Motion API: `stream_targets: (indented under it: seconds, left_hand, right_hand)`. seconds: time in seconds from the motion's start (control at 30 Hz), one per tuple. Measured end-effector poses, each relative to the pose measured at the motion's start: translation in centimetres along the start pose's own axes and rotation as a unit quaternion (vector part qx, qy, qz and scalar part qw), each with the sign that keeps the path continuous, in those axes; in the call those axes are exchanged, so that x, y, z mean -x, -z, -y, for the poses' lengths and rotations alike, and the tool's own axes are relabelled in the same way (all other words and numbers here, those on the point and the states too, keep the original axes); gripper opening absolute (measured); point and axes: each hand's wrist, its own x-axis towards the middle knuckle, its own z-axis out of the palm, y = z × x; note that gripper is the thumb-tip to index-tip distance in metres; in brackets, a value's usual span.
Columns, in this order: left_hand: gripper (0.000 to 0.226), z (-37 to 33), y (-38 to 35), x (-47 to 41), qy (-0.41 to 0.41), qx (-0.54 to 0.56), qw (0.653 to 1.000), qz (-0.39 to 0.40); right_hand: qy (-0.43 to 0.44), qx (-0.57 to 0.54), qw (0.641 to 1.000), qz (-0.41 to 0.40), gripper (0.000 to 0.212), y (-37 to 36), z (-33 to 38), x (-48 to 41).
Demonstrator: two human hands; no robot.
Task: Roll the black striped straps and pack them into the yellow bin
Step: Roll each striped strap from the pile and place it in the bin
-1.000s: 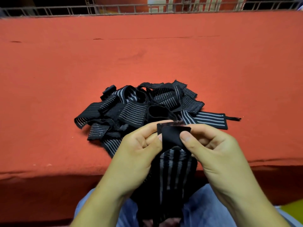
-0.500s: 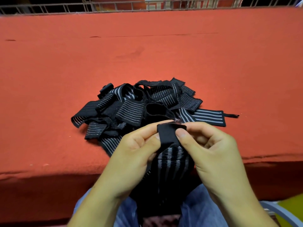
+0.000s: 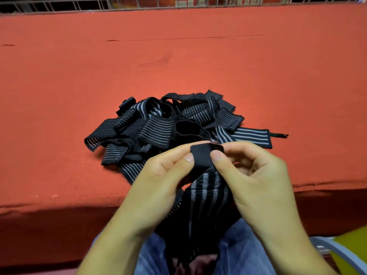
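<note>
A heap of black straps with grey stripes [image 3: 168, 126] lies on the red table [image 3: 178, 62], near its front edge. In front of the heap both hands hold one strap [image 3: 206, 197]. My left hand [image 3: 158, 187] and my right hand [image 3: 256, 179] pinch its plain black top end [image 3: 205, 155] between thumb and fingers, and that end is folded over. The striped rest of the strap hangs down over my lap. A corner of the yellow bin [image 3: 355, 249] shows at the bottom right.
A metal wire rail [image 3: 139, 2] runs along the table's far edge. A grey curved chair arm [image 3: 337, 253] sits beside the yellow bin. My blue-jeaned legs [image 3: 244, 253] are under the hanging strap.
The strap's black end has been folded down tighter between my thumbs and sits lower. Both hands have stayed in front of the heap.
</note>
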Motion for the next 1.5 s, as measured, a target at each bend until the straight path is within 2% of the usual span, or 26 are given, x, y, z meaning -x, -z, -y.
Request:
stream_targets:
  seconds: [0.1,0.2,0.33,0.47,0.53,0.6,0.7,0.87,0.93,1.0,1.1,1.37,1.5]
  left_hand:
    - [0.032,-0.3,-0.4,0.2,-0.016,-0.032,0.999,-0.005]
    - [0.025,-0.3,-0.9,-0.1,-0.022,-0.055,0.997,-0.051]
    - [0.024,-0.2,-0.9,-0.4,-0.022,-0.075,0.995,-0.066]
    - [0.023,-0.3,-0.5,-0.7,-0.043,-0.123,0.989,-0.07]
    - [0.02,-0.3,-0.3,-0.8,-0.042,-0.144,0.986,-0.074]
    - [0.019,-0.4,0.0,-0.7,-0.015,-0.142,0.989,-0.045]
    - [0.017,-0.5,0.4,-0.5,0.007,-0.161,0.987,-0.025]
    - [0.015,-0.1,0.2,-0.5,-0.016,-0.175,0.979,-0.098]
    - [0.015,0.0,0.2,-0.5,-0.021,-0.17,0.977,-0.124]
    - [0.015,-0.2,0.1,-0.5,0.001,-0.136,0.984,-0.118]
    - [0.017,-0.5,-0.3,-0.4,0.011,-0.129,0.988,-0.085]
    - [0.018,-1.1,-0.1,-1.1,0.012,-0.14,0.987,-0.074]
    - [0.019,-1.1,0.0,-1.0,0.005,-0.157,0.986,-0.06]
  right_hand:
    - [0.005,0.019,1.0,-0.01,0.012,0.0,0.0,0.1]
    - [-0.001,0.022,1.0,-0.006,0.011,-0.1,-0.1,0.1]
    - [-0.044,0.008,0.999,0.004,0.008,0.2,-0.7,-0.4]
    - [-0.09,0.006,0.993,0.079,0.026,0.9,-0.6,-1.0]
    - [-0.094,0.006,0.992,0.08,0.025,1.0,-0.6,-1.2]
    - [-0.082,0.01,0.995,0.064,0.026,1.1,-0.9,-1.4]
    - [-0.1,-0.016,0.993,0.064,0.026,1.1,-1.0,-1.5]
    - [-0.183,-0.131,0.966,0.128,0.026,1.0,-1.0,-0.9]
    - [-0.176,-0.137,0.963,0.149,0.021,1.1,-1.2,-0.5]
    - [-0.147,-0.108,0.973,0.141,0.012,1.3,-1.7,-0.3]
    - [-0.137,-0.08,0.978,0.134,0.013,1.4,-2.0,-0.2]
    - [-0.156,-0.111,0.974,0.122,0.018,1.2,-2.1,0.2]
    - [-0.122,-0.081,0.983,0.111,0.016,0.9,-2.2,0.5]
